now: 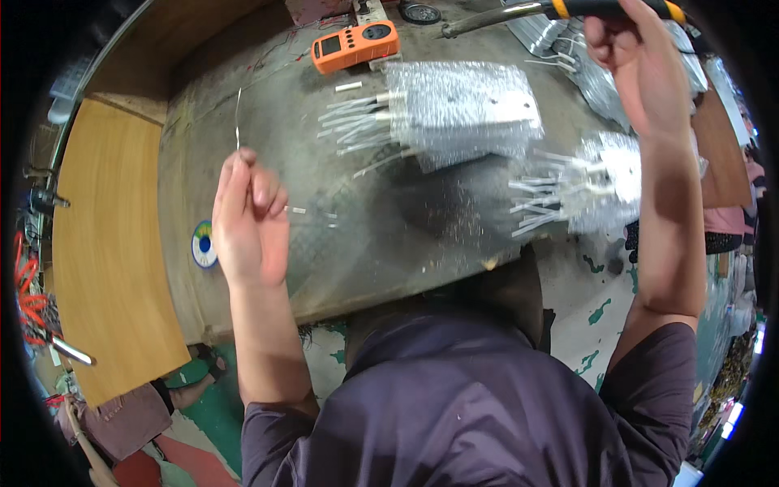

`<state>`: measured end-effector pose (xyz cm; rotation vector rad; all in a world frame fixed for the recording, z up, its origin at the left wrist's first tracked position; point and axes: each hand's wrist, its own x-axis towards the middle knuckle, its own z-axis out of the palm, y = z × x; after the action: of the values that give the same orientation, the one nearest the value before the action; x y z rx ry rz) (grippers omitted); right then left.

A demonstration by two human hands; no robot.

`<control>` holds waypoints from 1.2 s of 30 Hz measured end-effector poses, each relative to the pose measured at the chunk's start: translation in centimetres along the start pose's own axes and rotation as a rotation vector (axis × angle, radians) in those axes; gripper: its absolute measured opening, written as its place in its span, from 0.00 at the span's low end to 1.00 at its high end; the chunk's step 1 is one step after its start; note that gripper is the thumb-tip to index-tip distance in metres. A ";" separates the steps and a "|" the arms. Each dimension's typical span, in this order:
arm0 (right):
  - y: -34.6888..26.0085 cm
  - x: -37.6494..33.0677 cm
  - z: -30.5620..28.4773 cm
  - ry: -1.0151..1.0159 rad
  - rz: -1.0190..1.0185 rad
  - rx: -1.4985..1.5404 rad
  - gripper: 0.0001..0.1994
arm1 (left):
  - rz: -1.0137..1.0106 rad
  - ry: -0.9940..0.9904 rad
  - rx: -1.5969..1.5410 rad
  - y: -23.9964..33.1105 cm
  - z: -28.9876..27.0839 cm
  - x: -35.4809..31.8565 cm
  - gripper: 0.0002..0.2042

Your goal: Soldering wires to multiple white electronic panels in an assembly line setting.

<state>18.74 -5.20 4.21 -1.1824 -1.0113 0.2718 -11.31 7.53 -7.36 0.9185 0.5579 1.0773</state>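
Left hand [247, 215] pinching solder wire [238, 118] upright near surface [389, 235] left edge | right hand [629, 65] gripping soldering iron [560, 10] at far edge | advisably keeping wire steady, tip clear of bubble-wrapped parts [462, 109]

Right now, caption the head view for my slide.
Left hand pinches a thin wire over the grey workbench; right hand grips a yellow-and-black-handled tool.

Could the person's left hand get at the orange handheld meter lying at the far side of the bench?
Probably yes, but not freely: the left hand is pinching a thin wire. The bare bench top between it and the orange handheld meter shows nothing in the way.
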 end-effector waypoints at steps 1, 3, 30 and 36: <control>-0.5 -0.4 -0.2 0.007 0.010 -0.009 0.10 | -0.040 -0.059 -0.136 1.0 0.4 -0.5 0.07; -1.0 -1.4 -0.1 -0.002 0.090 0.094 0.11 | -0.008 -0.143 -0.143 2.6 0.1 -1.7 0.06; -2.4 -2.7 5.0 -0.140 0.233 0.101 0.10 | 0.368 0.069 0.394 -1.2 -1.4 5.2 0.07; 0.4 -1.6 7.1 -0.123 0.087 -0.253 0.11 | 0.582 -0.036 0.969 -1.1 -1.3 4.7 0.03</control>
<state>12.50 -1.50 3.17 -1.4551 -1.1267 0.2936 -9.92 12.13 -8.85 2.0323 0.8281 1.3041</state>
